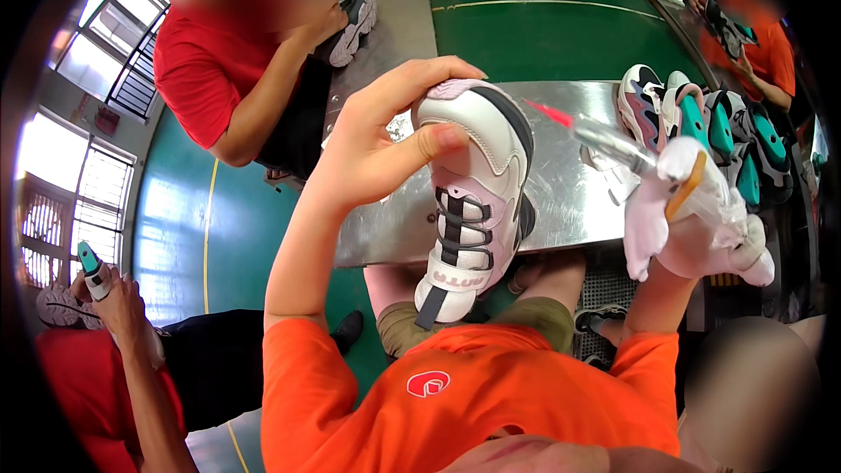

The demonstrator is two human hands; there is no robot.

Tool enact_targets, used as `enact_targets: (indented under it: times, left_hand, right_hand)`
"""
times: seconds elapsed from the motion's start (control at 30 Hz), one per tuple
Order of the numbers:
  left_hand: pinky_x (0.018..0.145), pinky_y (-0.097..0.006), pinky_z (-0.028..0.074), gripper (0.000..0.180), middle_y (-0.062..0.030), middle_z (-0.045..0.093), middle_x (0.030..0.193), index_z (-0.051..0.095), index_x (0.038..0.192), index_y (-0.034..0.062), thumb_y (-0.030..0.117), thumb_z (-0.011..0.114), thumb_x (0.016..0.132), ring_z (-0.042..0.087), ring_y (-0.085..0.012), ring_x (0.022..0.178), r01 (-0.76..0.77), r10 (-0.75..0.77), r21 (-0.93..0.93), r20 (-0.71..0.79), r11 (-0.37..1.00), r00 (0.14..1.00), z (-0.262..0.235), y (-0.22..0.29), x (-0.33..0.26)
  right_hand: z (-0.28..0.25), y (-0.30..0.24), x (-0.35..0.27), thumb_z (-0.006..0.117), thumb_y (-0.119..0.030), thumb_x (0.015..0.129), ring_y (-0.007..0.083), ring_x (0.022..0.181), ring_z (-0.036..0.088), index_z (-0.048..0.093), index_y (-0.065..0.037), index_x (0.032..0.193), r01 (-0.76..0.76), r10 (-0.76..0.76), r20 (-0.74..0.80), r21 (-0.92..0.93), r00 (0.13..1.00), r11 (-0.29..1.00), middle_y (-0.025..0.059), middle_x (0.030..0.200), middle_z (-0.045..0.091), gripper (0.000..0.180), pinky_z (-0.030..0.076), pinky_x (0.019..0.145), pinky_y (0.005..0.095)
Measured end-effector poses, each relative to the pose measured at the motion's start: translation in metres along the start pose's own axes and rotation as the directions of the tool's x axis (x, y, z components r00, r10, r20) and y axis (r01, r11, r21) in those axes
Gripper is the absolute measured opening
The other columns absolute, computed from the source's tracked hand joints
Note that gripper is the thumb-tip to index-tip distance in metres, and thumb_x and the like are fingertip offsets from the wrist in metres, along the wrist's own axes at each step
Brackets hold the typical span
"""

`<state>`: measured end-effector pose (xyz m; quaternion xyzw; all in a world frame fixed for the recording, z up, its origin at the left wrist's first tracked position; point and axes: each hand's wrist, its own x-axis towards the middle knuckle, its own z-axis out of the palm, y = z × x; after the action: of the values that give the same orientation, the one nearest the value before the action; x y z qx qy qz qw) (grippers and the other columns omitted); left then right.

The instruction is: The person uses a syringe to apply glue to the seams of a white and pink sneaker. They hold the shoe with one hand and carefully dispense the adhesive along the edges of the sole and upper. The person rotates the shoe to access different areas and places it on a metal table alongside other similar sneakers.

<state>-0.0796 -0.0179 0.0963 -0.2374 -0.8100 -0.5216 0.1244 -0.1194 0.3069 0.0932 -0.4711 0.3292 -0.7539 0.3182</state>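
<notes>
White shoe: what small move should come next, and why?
Probably ease the red tip of the brush left toward the shoe: the left hand holds the shoe by its toe, and the right hand holds the brush with its tip pointing that way.

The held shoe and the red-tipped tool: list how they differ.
- Size: the shoe is broad and bulky; the red-tipped tool is slim.
- Colour: the shoe is white and pale pink with black straps; the tool has a silvery-grey shaft and a bright red tip.
- Hold: the left hand grips the shoe; the white-covered right hand holds the tool.
Shared: each is held in one hand.
</notes>
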Motion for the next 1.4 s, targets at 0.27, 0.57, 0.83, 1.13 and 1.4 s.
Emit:
enact_targets:
  times: [0.27, 0.57, 0.83, 1.13, 1.4]
  left_hand:
    - [0.097, -0.031, 0.045, 0.053, -0.0105, 0.062, 0.117, 0.056, 0.125, -0.0053, 0.025, 0.073, 0.085, 0.058, -0.0171, 0.109, -0.060, 0.060, -0.003, 0.028, 0.998, 0.998, -0.006, -0.009, 0.005]
    - [0.094, -0.031, 0.047, 0.052, -0.0091, 0.063, 0.115, 0.057, 0.125, -0.0038, 0.023, 0.075, 0.084, 0.060, -0.0163, 0.105, -0.013, 0.011, -0.095, -0.017, 0.995, 1.000, -0.004, -0.019, 0.003]
    - [0.090, -0.028, 0.049, 0.053, -0.0087, 0.063, 0.114, 0.056, 0.127, -0.0051, 0.023, 0.075, 0.086, 0.060, -0.0143, 0.101, 0.019, -0.069, -0.290, -0.162, 0.957, 0.984, -0.003, -0.038, -0.008]
    - [0.078, -0.023, 0.050, 0.055, -0.0103, 0.063, 0.112, 0.053, 0.128, -0.0096, 0.028, 0.069, 0.091, 0.060, -0.0133, 0.096, 0.009, -0.116, -0.290, -0.353, 0.957, 0.929, 0.001, -0.071, -0.026]
    - [0.072, -0.022, 0.048, 0.061, -0.0086, 0.064, 0.111, 0.052, 0.129, -0.0083, 0.038, 0.066, 0.093, 0.060, -0.0113, 0.091, 0.064, -0.219, -0.337, -0.446, 0.939, 0.868, 0.009, -0.088, -0.028]
  right_hand:
    - [0.001, 0.029, 0.038, 0.070, -0.054, 0.073, 0.0280, 0.077, 0.067, 0.053, 0.003, 0.124, 0.233, -0.233, -0.359, -0.043, 0.904, 0.971, 0.0232, 0.116, 0.057, 0.078, 0.058, 0.067, 0.0338]
    - [-0.026, 0.011, 0.043, 0.074, -0.034, 0.076, 0.0236, 0.086, 0.053, 0.040, 0.010, 0.132, -0.125, 0.124, -0.096, 0.000, 0.988, 0.992, 0.0185, 0.105, 0.051, 0.079, 0.042, 0.075, 0.0319]
    - [-0.051, 0.043, -0.003, 0.056, -0.028, 0.087, 0.0227, 0.109, 0.046, 0.027, 0.003, 0.143, 0.049, -0.049, -0.197, -0.003, 0.979, 0.999, 0.0163, 0.126, 0.042, 0.071, 0.035, 0.090, 0.0313]
    - [-0.061, 0.060, 0.032, 0.070, -0.033, 0.079, 0.0274, 0.091, 0.057, 0.034, 0.005, 0.139, -0.256, 0.276, -0.087, 0.189, 0.957, 0.948, 0.0207, 0.108, 0.052, 0.080, 0.046, 0.073, 0.0331]
    - [-0.072, 0.078, 0.036, 0.081, -0.038, 0.072, 0.0315, 0.075, 0.067, 0.040, 0.006, 0.135, -0.331, 0.352, -0.047, 0.247, 0.935, 0.911, 0.0247, 0.092, 0.061, 0.088, 0.056, 0.057, 0.0348]
